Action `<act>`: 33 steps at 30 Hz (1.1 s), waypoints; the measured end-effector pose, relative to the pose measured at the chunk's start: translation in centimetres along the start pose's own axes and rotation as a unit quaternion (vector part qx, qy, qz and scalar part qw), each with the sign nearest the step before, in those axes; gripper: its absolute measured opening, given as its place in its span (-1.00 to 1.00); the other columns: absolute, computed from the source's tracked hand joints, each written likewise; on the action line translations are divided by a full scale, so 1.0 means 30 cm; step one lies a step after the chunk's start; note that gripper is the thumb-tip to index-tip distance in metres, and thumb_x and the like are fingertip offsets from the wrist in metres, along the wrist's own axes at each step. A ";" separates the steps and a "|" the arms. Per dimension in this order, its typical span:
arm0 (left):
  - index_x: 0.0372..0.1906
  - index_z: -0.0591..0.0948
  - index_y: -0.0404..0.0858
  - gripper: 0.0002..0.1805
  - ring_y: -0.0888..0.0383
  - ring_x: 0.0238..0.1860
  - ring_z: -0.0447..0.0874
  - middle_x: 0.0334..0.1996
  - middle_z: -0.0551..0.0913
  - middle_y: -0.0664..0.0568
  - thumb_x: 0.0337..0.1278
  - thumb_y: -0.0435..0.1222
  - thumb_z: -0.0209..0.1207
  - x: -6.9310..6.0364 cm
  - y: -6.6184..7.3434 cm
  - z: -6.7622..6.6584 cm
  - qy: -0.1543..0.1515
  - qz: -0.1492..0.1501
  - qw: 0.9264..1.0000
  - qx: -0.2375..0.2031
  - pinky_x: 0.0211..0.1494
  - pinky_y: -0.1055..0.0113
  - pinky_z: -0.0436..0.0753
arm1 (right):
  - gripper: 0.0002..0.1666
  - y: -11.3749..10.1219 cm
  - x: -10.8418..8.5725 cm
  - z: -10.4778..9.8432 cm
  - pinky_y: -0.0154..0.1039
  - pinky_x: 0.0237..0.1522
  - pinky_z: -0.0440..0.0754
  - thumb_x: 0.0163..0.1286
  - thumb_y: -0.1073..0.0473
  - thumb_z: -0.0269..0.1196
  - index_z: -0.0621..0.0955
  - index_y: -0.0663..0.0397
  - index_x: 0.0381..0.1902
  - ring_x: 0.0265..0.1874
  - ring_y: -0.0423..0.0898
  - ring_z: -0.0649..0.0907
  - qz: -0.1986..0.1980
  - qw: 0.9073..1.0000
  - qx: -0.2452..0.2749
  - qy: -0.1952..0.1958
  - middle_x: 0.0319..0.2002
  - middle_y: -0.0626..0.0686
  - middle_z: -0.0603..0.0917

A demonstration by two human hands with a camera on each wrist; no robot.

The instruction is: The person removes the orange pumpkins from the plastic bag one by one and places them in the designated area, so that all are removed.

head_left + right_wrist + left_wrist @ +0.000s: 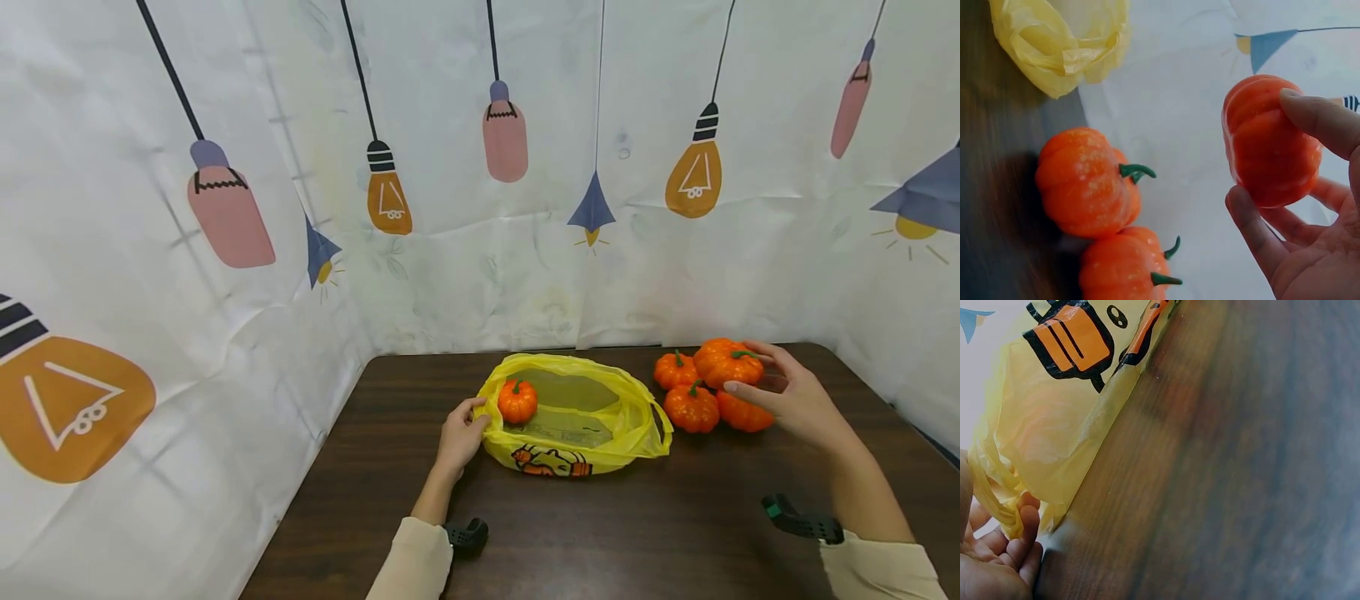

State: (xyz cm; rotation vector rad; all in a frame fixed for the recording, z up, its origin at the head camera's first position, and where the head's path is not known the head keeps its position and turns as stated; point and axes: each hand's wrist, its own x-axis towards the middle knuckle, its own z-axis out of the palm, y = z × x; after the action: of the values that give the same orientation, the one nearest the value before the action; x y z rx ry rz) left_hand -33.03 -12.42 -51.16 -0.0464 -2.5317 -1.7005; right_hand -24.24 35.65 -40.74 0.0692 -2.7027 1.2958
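Observation:
My right hand (802, 408) grips a small orange pumpkin (1269, 140) between thumb and fingers, raised above the others at the right. In the head view this held pumpkin (723, 362) shows its green stem. My left hand (459, 437) pinches the left rim of a yellow plastic bag (592, 457), whose mouth is spread wide. Inside the bag, by its left wall, sits one orange pumpkin (517, 402). The left wrist view shows the fingers (1030, 528) curled on the bunched bag edge, with the bag's printed side (1072, 412) beyond.
Several more pumpkins (692, 408) with green stems cluster on the dark wooden table (600, 533), just right of the bag. A white cloth (540, 283) printed with hanging lamps stands behind the table and along its sides.

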 end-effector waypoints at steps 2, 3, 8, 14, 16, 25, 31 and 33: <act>0.22 0.67 -0.11 -0.61 0.20 -0.50 0.29 -0.35 0.37 0.07 0.31 -0.26 0.21 0.000 -0.002 -0.002 -0.002 -0.003 1.000 -0.001 -0.46 0.43 0.33 | 0.02 0.007 -0.008 0.003 0.11 -0.10 0.66 0.47 -0.14 0.27 0.02 -0.03 0.66 0.27 0.48 0.41 -0.001 1.000 -0.006 -0.002 0.48 0.49 0.18; 0.22 0.67 -0.11 -0.61 0.19 -0.50 0.29 -0.35 0.37 0.06 0.31 -0.26 0.21 0.000 -0.002 -0.003 -0.002 -0.002 1.000 -0.001 -0.46 0.43 0.32 | 0.03 0.011 -0.013 0.005 0.18 -0.08 0.65 0.47 -0.15 0.27 0.02 -0.01 0.66 0.27 0.47 0.41 0.000 1.000 -0.007 -0.006 0.48 0.49 0.17; 0.22 0.66 -0.12 -0.61 0.20 -0.52 0.26 -0.35 0.35 0.06 0.32 -0.26 0.20 0.000 0.001 -0.003 -0.004 0.001 1.000 0.002 -0.48 0.41 0.30 | 0.07 0.041 -0.039 0.012 0.26 -0.05 0.63 0.46 -0.16 0.29 -0.01 0.04 0.66 0.28 0.48 0.40 0.000 1.000 -0.014 -0.022 0.51 0.48 0.14; 0.22 0.66 -0.12 -0.60 0.21 -0.52 0.27 -0.35 0.36 0.07 0.31 -0.26 0.21 0.001 -0.001 -0.001 -0.004 0.001 1.000 0.001 -0.48 0.42 0.31 | 0.06 0.076 -0.062 0.039 0.11 -0.11 0.66 0.45 -0.08 0.31 0.02 0.15 0.64 0.26 0.51 0.41 -0.006 0.999 -0.020 -0.036 0.48 0.52 0.16; 0.22 0.67 -0.12 -0.60 0.22 -0.52 0.27 -0.35 0.37 0.07 0.30 -0.26 0.21 0.001 -0.003 0.000 -0.002 0.000 1.000 0.000 -0.48 0.43 0.31 | 0.03 0.086 -0.064 0.052 0.04 -0.15 0.66 0.45 -0.05 0.32 0.05 0.16 0.63 0.24 0.51 0.44 -0.010 0.999 -0.023 -0.044 0.47 0.51 0.17; 0.21 0.67 -0.12 -0.60 0.21 -0.52 0.28 -0.36 0.36 0.07 0.29 -0.26 0.22 0.001 -0.001 0.001 0.001 -0.001 1.000 0.001 -0.47 0.42 0.31 | -0.10 0.119 -0.085 0.099 -0.32 -0.17 0.64 0.42 0.05 0.36 0.20 0.13 0.56 0.19 0.30 0.55 -0.047 0.997 -0.020 -0.062 0.46 0.34 0.25; 0.21 0.67 -0.09 -0.60 0.21 -0.53 0.26 -0.35 0.35 0.07 0.29 -0.25 0.21 -0.001 0.002 0.000 -0.002 -0.009 1.000 -0.007 -0.49 0.43 0.30 | -0.08 0.126 -0.102 0.113 -0.46 -0.13 0.60 0.41 0.06 0.37 0.20 0.17 0.57 0.27 0.40 0.46 -0.052 0.995 -0.015 -0.084 0.45 0.37 0.26; 0.22 0.67 -0.09 -0.60 0.21 -0.53 0.26 -0.35 0.35 0.07 0.30 -0.26 0.20 -0.001 0.002 0.000 -0.004 -0.009 1.000 -0.007 -0.50 0.43 0.30 | -0.08 0.130 -0.106 0.116 -0.45 -0.13 0.60 0.42 0.09 0.36 0.18 0.19 0.57 0.27 0.49 0.42 -0.055 0.994 -0.006 -0.095 0.42 0.42 0.27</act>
State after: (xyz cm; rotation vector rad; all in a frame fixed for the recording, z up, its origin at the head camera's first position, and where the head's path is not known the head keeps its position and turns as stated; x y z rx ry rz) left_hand -33.00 -12.41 -51.11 -0.0318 -2.5335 -1.7272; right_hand -21.88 35.33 -46.37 0.3521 -2.8158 1.3035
